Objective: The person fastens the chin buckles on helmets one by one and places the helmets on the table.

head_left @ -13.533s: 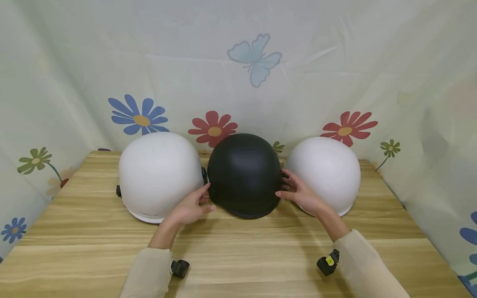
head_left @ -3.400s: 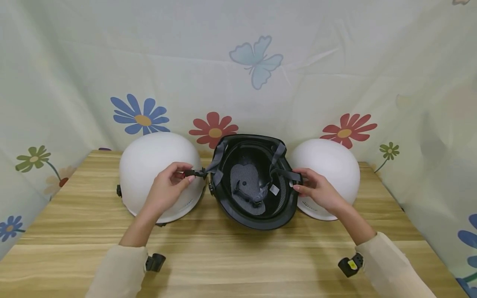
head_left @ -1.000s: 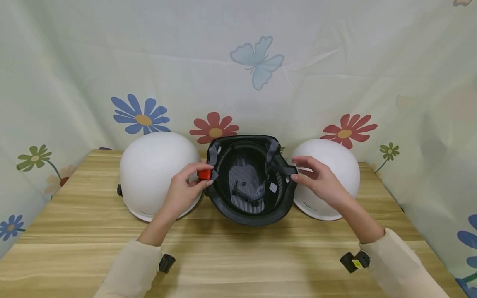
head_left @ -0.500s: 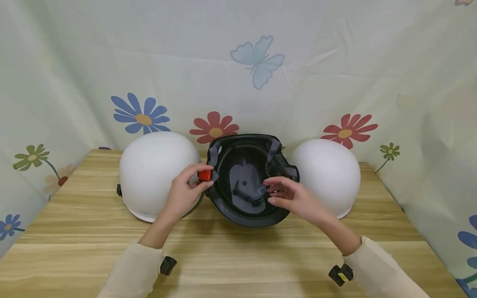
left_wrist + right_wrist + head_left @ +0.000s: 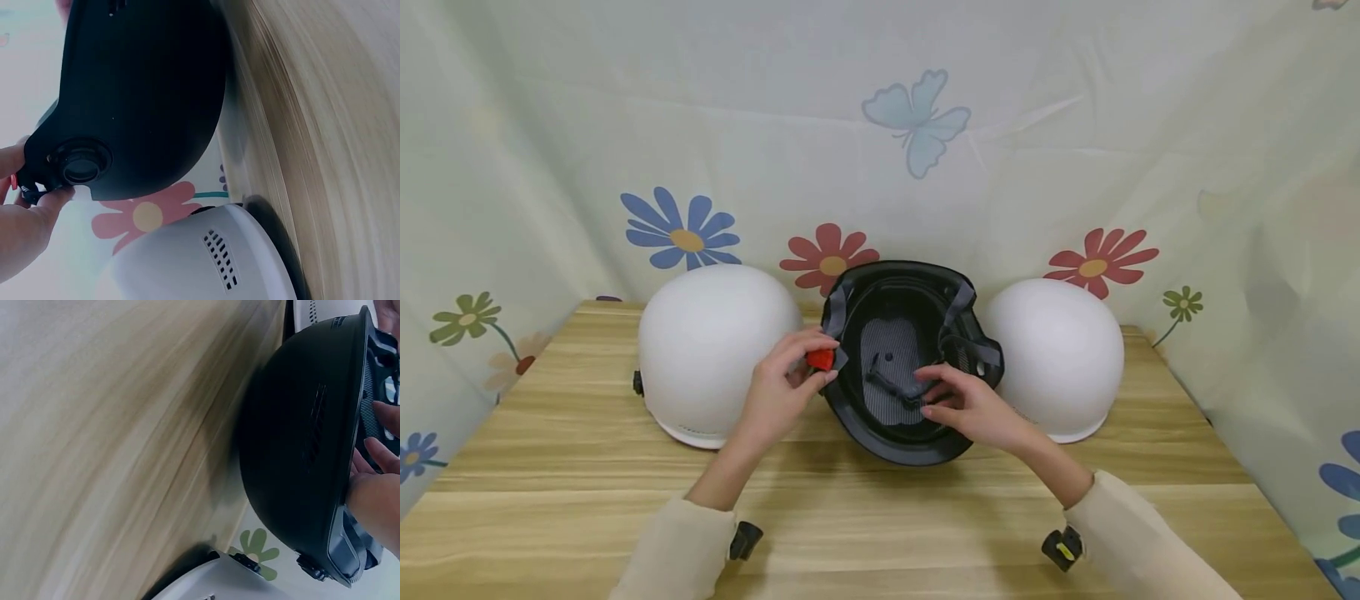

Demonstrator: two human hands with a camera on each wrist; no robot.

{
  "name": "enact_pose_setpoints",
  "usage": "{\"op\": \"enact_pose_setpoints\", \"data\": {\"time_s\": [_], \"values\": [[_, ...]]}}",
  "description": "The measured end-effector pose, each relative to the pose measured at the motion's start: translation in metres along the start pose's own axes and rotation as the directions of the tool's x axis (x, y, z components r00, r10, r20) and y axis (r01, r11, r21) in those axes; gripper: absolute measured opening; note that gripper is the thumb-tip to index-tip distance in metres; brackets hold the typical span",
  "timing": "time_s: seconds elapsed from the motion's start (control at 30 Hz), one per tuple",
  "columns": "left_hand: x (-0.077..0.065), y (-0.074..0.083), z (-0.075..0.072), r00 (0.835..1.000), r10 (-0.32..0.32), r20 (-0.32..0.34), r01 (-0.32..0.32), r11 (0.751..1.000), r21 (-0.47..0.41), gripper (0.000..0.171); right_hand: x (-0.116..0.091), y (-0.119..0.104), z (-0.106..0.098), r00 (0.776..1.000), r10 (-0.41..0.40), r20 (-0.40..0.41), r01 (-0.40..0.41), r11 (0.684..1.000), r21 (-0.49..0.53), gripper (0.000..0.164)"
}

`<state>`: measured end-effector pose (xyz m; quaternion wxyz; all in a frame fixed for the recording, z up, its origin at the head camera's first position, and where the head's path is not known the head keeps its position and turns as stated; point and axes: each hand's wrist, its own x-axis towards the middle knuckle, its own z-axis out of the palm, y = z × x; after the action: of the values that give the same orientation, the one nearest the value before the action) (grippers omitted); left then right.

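In the head view, a black helmet (image 5: 910,454) lies upturned on the table, its lined inside facing up and toward me. My left hand (image 5: 778,387) pinches a red buckle (image 5: 821,359) on the strap at the helmet's left edge. Over the right half of the opening is my right hand (image 5: 981,412), fingers loosely bent, thumb and fingertips apart, close to a dark band (image 5: 887,383) inside. A grey chin strap (image 5: 977,350) hangs over the right rim. The left wrist view has a round black fitting (image 5: 81,165) on the shell beside my fingers.
A white helmet (image 5: 718,350) sits dome up on the left, and another white helmet (image 5: 1060,350) on the right, both close to the black one. Behind the wooden table (image 5: 880,533) hangs a flower-printed cloth (image 5: 1000,183).
The black helmet, dome up at first, is now upturned. My right hand has left the right strap and moved left over the opening. My left hand keeps pinching the red buckle.
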<state>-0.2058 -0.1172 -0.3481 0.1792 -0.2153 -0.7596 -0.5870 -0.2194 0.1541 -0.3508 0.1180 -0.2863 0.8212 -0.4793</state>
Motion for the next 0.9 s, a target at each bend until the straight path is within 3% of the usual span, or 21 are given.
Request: {"op": "enact_pose_setpoints", "data": {"time_s": [0.4,0.9], "values": [[-0.003,0.008,0.010,0.998,0.066,-0.006,-0.065,0.996,0.061,0.025,0.010,0.011,0.003,1.000,0.014,0.019,-0.012,0.992,-0.127,0.046],[-0.005,0.009,0.011,0.996,0.086,-0.023,-0.084,0.993,0.085,0.026,0.016,0.009,0.006,1.000,-0.009,0.029,0.017,0.963,-0.269,0.042]]}}
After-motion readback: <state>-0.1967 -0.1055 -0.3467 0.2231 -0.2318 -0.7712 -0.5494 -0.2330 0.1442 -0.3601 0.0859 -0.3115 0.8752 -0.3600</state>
